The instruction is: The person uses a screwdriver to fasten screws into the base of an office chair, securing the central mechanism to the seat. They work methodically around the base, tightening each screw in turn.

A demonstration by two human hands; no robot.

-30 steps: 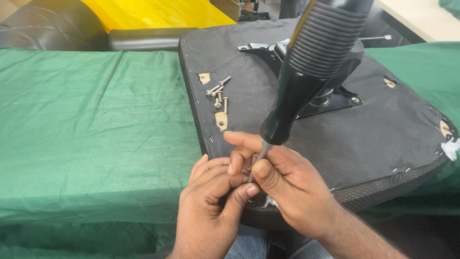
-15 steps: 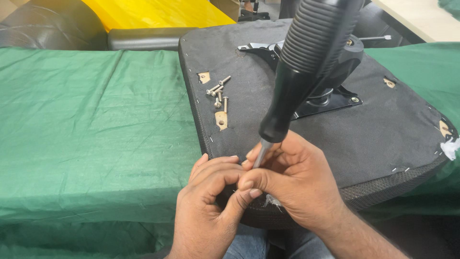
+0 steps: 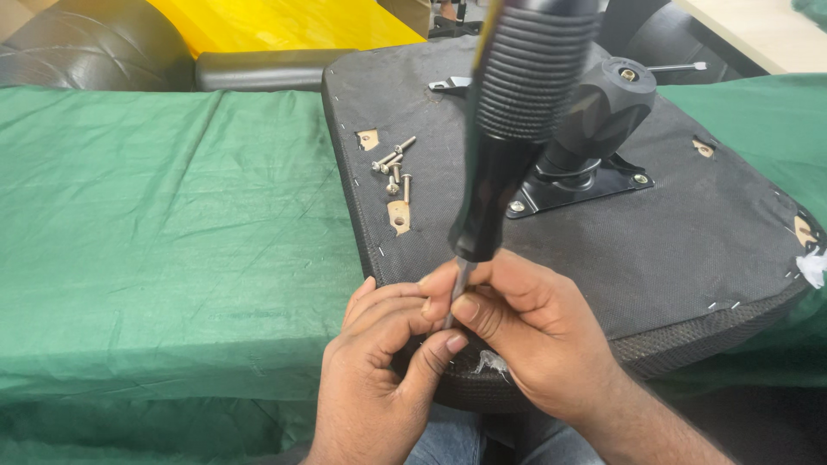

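I find the screwdriver [image 3: 517,129] standing nearly upright at the near edge of the upturned black seat base [image 3: 689,250], its ribbed black handle close to the camera, its metal shaft running down between my fingers. My right hand [image 3: 534,336] is closed around the shaft; my left hand [image 3: 383,362] is curled against it at the tip. Loose screws [image 3: 394,168] lie on the base, well apart. A green cloth [image 3: 155,224] covers the table.

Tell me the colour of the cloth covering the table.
Green cloth, best seen in the head view.
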